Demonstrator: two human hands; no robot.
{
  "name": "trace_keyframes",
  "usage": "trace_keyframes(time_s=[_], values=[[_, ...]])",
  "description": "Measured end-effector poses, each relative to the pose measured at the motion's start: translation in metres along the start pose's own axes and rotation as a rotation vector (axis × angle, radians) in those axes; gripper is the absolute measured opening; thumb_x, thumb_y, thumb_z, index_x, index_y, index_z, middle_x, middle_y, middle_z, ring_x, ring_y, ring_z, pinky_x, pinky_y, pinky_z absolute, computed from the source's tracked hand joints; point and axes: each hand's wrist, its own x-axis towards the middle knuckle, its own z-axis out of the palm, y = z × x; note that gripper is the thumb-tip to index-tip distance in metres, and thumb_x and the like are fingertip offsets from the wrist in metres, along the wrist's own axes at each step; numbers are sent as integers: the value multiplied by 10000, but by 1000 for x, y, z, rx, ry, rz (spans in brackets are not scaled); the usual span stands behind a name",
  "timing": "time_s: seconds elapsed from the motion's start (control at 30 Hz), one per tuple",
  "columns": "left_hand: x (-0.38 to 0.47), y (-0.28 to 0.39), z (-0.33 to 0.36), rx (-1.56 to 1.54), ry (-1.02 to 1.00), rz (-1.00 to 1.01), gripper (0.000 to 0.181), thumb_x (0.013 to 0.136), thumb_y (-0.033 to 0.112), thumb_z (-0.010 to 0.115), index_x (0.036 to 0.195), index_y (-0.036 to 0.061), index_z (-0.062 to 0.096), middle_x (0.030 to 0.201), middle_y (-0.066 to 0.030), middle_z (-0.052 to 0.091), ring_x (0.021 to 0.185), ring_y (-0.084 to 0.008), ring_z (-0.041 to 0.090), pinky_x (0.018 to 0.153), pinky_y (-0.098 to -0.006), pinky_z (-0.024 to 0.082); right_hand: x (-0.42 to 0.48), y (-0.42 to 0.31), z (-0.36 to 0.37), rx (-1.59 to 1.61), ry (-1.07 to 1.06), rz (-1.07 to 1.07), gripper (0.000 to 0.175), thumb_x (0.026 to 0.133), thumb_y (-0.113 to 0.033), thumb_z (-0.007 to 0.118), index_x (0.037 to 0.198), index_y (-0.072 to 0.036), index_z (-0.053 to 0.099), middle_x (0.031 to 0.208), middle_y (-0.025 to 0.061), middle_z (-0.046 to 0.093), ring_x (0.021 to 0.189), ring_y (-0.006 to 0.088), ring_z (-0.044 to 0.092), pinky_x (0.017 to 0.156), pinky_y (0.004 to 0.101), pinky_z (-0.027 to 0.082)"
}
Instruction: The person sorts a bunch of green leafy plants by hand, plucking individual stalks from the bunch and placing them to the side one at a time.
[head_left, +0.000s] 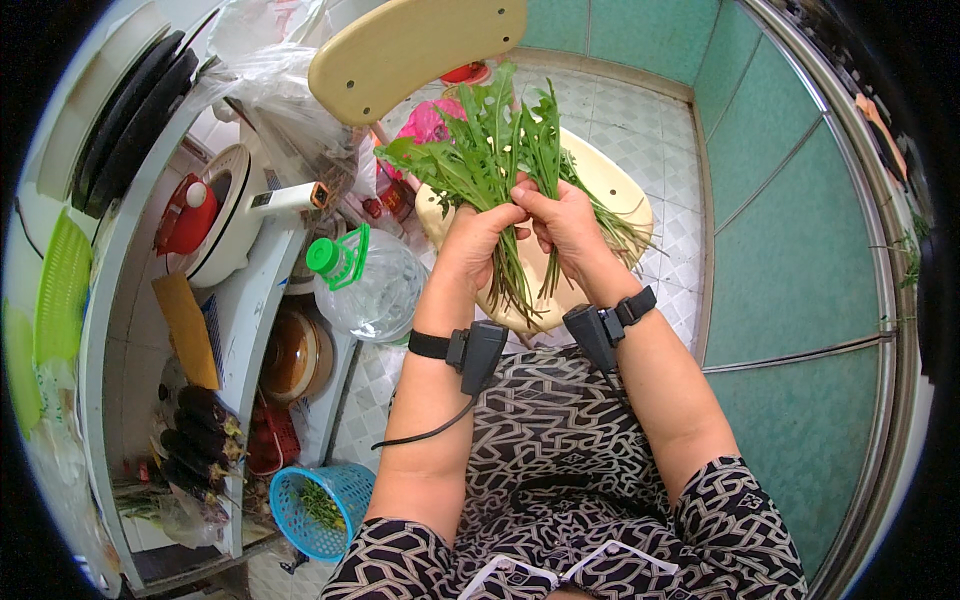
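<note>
My left hand (478, 244) grips a thick bunch of leafy greens (457, 161), with jagged leaves fanning up and away and reddish stems hanging below. In my right hand (568, 225) is a smaller bunch of the same greens (541, 142), its stems pointing down towards me. The thumbs and fingers of both hands meet between the two bunches. Beneath them is the cream seat of a chair (626, 180). On its right side lie more greens (611, 217), partly behind my right hand, their stem ends reaching over the seat's edge.
At left, a shelf unit (270, 247) holds a white pan (225, 225), several eggplants (199, 442) and a brown lidded pot (292, 356). Beside it stand a large plastic bottle (375, 289) and a blue basket (360, 487) containing green scraps. Green cabinet doors (795, 255) line the right. The chair's backrest (420, 52) rises ahead.
</note>
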Motion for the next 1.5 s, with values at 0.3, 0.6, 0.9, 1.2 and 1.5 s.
trace_keyframes(time_s=[0.3, 0.6, 0.9, 1.2, 1.5], values=[[5, 0, -3, -146, 18, 8, 353, 808, -6, 582, 1161, -2, 596, 957, -69, 654, 765, -146, 612, 662, -264, 519, 7, 3, -7, 87, 15, -60, 152, 896, -181, 606, 984, -65, 561, 707, -20, 559, 523, 41, 465, 374, 187, 320], [7, 2, -12, -180, 59, 11, 406, 834, -3, 573, 1240, 0, 551, 911, -76, 637, 799, -152, 630, 695, -288, 565, 9, -3, -15, 184, 73, -59, 153, 941, -221, 551, 1011, -88, 521, 734, 5, 575, 588, 84, 543, 389, 188, 349], [6, 3, -11, -181, 29, -25, 419, 823, 9, 589, 1241, -1, 562, 923, -57, 633, 789, -137, 624, 692, -270, 563, 2, -6, -7, 102, 27, -9, 192, 929, -270, 601, 968, -84, 576, 622, -65, 423, 489, 37, 396, 386, 187, 271], [1, -1, -3, 17, -17, -7, 308, 804, 39, 628, 1111, 19, 623, 958, -47, 664, 799, -141, 636, 668, -270, 535, -4, -7, 5, -11, 33, 46, 189, 877, -259, 666, 897, -81, 609, 598, -59, 481, 422, 28, 346, 360, 193, 249], [2, 1, -3, -87, 37, -19, 374, 805, 33, 623, 1179, 40, 610, 973, -46, 640, 789, -134, 609, 650, -255, 531, 1, -6, -8, 65, -53, 7, 204, 893, -208, 614, 1033, -64, 644, 572, -77, 431, 424, 28, 363, 370, 191, 259]])
